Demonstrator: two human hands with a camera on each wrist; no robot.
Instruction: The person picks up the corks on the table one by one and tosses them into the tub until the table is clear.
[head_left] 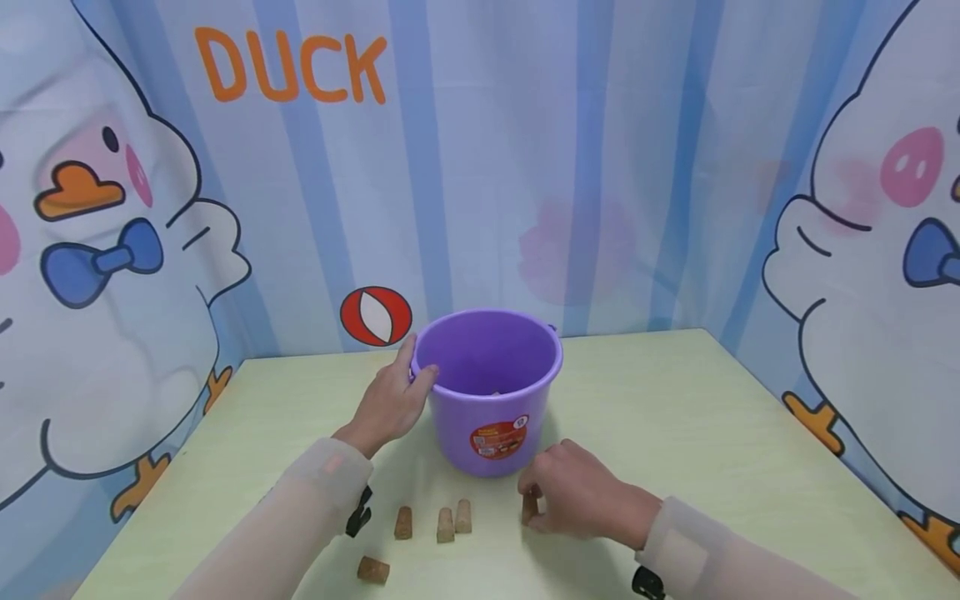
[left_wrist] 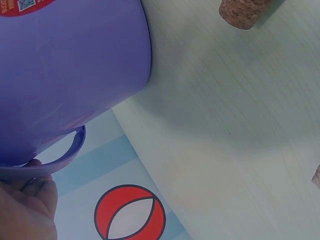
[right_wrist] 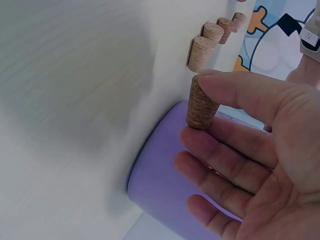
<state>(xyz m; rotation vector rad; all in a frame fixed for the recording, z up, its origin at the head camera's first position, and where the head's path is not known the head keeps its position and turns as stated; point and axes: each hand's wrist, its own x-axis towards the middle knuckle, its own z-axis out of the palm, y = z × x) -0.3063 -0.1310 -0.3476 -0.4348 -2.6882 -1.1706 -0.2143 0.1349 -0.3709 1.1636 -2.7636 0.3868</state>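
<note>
A purple bucket (head_left: 457, 425) with a red label stands upright on the table. My left hand (head_left: 393, 396) grips its rim at the left, thumb over the inner edge. In the left wrist view, the fingers (left_wrist: 47, 192) lie by the rim and the looped side handle (left_wrist: 75, 150). Just in front of the bucket, my right hand (head_left: 573, 492) pinches a tapered cork (right_wrist: 200, 107) between thumb and index fingertip. Standing left of that hand are a pair of pale corks, one cork (head_left: 446, 525) close beside another cork (head_left: 463, 517). The bucket's front wall hides most of its floor.
Further left a darker cork (head_left: 403, 523) stands, and another cork (head_left: 373, 570) lies on its side near the front. The pale table (head_left: 645, 400) ends at a blue striped curtain (head_left: 495, 167) printed with ducks, which encloses the back and both sides.
</note>
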